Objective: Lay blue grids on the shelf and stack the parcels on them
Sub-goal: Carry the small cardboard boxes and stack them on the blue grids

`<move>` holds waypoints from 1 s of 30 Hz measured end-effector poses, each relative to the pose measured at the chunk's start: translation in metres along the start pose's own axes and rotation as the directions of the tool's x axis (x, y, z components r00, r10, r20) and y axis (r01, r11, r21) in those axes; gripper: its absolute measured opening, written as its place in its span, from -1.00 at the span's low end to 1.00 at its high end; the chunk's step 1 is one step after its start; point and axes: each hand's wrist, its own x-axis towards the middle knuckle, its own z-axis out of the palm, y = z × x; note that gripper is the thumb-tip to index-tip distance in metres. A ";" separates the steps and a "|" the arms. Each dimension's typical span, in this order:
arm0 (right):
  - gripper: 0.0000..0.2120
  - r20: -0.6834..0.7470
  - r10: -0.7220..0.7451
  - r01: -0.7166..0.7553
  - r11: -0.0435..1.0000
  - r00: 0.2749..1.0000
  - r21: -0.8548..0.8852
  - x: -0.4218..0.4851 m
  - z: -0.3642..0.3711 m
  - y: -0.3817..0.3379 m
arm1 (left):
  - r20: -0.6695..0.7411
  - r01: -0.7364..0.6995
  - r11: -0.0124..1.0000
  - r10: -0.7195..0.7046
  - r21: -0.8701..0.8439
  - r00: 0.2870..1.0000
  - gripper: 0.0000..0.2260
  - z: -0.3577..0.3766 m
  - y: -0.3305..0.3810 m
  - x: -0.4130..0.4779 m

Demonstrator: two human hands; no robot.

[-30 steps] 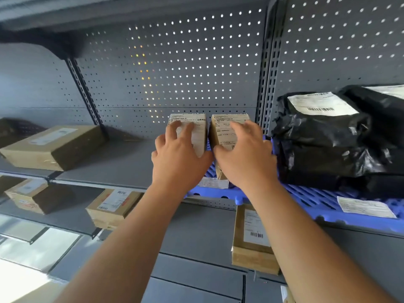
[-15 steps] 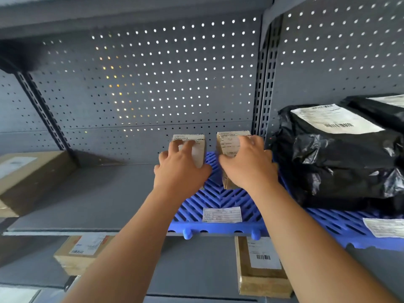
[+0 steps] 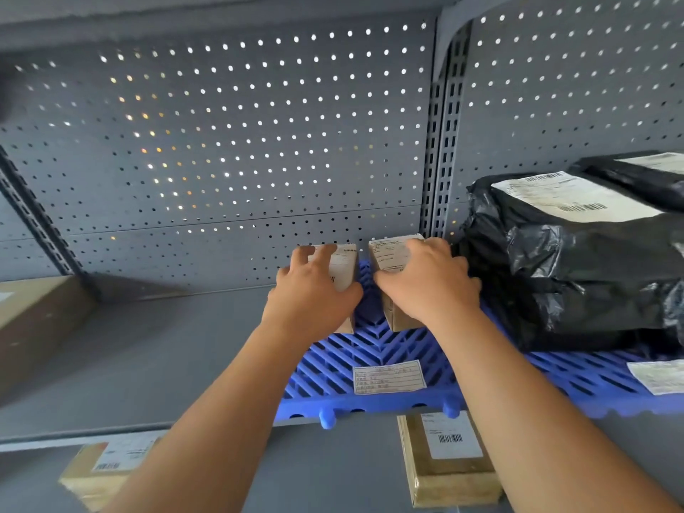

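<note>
Head view: at the centre of the frame the left hand [image 3: 314, 296] has its fingers curled over the top of the upright left box [image 3: 346, 270]. The right hand [image 3: 431, 286] clamps its fingers round the right box [image 3: 390, 253] just beside it. Both boxes stand on the blue grid [image 3: 370, 357], which lies on the grey shelf [image 3: 148, 346]. Black bagged parcels [image 3: 573, 272] sit on the grid at right. A paper label [image 3: 388, 376] lies near its front edge.

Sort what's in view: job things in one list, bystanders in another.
Job: blue grid, left box in left hand, right box in right hand, black bags.
Lying about: big brown box, lower left box, lower right box.
</note>
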 end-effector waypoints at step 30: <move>-0.56 -0.152 -0.501 0.523 0.835 0.852 0.173 -0.056 0.006 -0.011 | -0.286 0.333 0.943 -0.321 -0.008 0.903 -0.49 -0.012 0.005 -0.096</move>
